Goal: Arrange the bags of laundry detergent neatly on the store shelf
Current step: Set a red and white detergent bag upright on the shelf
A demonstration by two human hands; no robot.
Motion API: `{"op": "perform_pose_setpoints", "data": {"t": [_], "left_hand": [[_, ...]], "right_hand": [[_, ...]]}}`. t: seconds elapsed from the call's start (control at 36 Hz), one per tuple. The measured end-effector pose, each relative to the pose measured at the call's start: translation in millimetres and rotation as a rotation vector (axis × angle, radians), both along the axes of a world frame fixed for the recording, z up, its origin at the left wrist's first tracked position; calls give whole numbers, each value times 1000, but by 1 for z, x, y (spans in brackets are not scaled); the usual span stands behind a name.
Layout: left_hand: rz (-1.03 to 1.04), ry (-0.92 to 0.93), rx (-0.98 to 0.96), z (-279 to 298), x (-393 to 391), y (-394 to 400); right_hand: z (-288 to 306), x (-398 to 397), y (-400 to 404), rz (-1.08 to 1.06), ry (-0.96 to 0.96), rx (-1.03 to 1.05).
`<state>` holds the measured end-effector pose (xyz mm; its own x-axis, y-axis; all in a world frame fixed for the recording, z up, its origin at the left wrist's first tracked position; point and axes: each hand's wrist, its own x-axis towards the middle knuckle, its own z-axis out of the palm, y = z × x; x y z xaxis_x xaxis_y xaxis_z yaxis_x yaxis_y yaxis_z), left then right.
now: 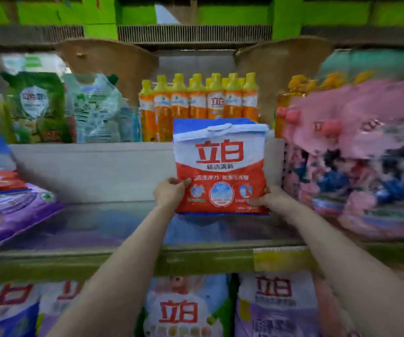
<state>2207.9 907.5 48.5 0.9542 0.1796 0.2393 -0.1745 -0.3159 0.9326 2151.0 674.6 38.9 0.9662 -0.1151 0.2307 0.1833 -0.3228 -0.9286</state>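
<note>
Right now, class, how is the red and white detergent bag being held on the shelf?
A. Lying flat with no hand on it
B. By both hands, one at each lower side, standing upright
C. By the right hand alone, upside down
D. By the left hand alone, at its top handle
B: the left hand and the right hand grip the lower sides of the upright red and white detergent bag.

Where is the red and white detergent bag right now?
The red and white detergent bag stands upright at centre of the head view, on the middle shelf, gripped by the left hand and right hand, beside pink bags.
</note>
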Motion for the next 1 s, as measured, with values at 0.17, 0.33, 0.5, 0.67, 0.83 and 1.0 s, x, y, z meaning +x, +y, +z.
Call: {"op": "perform_pose_setpoints", "data": {"t": [0.17,0.33,0.5,0.67,0.83,1.0], "left_hand": [[-184,56,70,-7,-5,11],[-415,-29,116,-16,-14,11],[-288,32,180,-13,-21,10],[-222,21,209,-14,-22,9],[-42,56,399,-13,-28,11],[73,73,686,-4,-43,33]], "right_hand": [[-10,-3,3,-86,-37,-198],[-11,-11,4,-197,-24,-399],[-8,-18,5,-222,-63,-421],[-9,-18,5,-225,-39,-435],[0,-29,21,-382,-221,-717],[12,-30,77,-172,-448,-977]]}}
